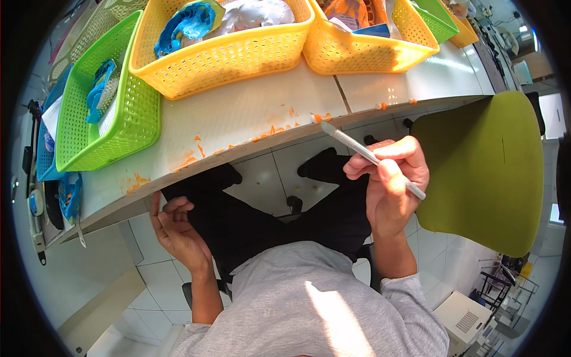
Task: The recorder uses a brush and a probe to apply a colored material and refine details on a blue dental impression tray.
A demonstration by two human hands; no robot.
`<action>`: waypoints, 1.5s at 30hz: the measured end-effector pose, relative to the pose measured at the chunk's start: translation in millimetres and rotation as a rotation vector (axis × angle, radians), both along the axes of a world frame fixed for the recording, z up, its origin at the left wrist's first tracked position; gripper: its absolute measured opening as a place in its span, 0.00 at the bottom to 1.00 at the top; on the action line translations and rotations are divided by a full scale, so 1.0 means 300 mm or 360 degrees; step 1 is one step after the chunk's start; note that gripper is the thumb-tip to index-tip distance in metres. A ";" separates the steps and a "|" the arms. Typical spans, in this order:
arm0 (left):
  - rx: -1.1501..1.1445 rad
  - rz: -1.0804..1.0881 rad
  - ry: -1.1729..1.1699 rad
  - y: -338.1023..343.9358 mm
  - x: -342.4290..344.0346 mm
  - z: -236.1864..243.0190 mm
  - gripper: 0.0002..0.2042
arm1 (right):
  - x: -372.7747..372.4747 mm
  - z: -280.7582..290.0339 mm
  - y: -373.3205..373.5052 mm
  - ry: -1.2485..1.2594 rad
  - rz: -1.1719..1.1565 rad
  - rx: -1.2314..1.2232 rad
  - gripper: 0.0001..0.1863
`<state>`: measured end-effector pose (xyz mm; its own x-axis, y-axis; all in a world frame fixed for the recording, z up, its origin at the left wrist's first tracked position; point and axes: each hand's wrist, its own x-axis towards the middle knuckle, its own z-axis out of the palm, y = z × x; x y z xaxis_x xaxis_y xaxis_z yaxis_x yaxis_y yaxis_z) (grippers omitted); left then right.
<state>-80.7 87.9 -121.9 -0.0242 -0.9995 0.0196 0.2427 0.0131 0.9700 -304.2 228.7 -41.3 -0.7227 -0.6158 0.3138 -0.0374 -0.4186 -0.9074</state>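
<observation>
My right hand pinches a slim grey pen-shaped tool between thumb and fingers. The tool slants up and left, and its narrow tip is at the white table's front edge, beside a small orange lump. What kind of tip it has is too small to tell. My left hand is at the table edge on the left, holding nothing; its index finger points up by the edge and the other fingers bend loosely. Orange smears and scraps are scattered along the front of the table.
Yellow baskets and a green basket stand on the table, some holding blue dental impressions. More orange bits sit on the edge farther right. An olive-green chair stands at the right. My legs are under the table edge.
</observation>
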 end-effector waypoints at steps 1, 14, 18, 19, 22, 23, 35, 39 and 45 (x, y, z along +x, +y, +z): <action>-0.0002 0.0001 0.0001 -0.014 0.016 -0.010 0.19 | -0.012 0.011 0.005 0.0088 0.0013 -0.0021 0.03; -0.0634 0.0834 -0.0432 -0.201 0.235 0.091 0.23 | -0.069 0.078 0.011 0.1617 -0.0237 0.0289 0.15; -0.0697 0.0957 -0.0365 -0.238 0.299 0.098 0.16 | -0.072 0.053 0.015 0.1633 -0.0271 0.0266 0.17; -0.0702 0.0934 -0.0334 -0.246 0.325 0.098 0.15 | -0.072 0.050 0.016 0.1577 -0.0318 0.0250 0.17; -0.0710 0.1020 -0.0341 -0.231 0.325 0.111 0.14 | -0.073 0.058 0.007 0.1645 -0.0264 0.0277 0.17; -0.0711 0.1019 -0.0341 -0.230 0.327 0.108 0.14 | -0.082 0.051 0.012 0.1612 -0.0252 0.0247 0.17; -0.0557 0.0839 -0.0312 -0.182 0.273 0.056 0.16 | -0.091 0.062 -0.001 0.1606 -0.0217 0.0286 0.17; -0.0496 0.0797 -0.0285 -0.164 0.255 0.052 0.16 | -0.078 0.068 0.001 0.1662 -0.0254 0.0242 0.16; -0.0449 0.0708 -0.0230 -0.155 0.253 0.029 0.16 | -0.084 0.011 0.002 0.1722 -0.0232 0.0186 0.18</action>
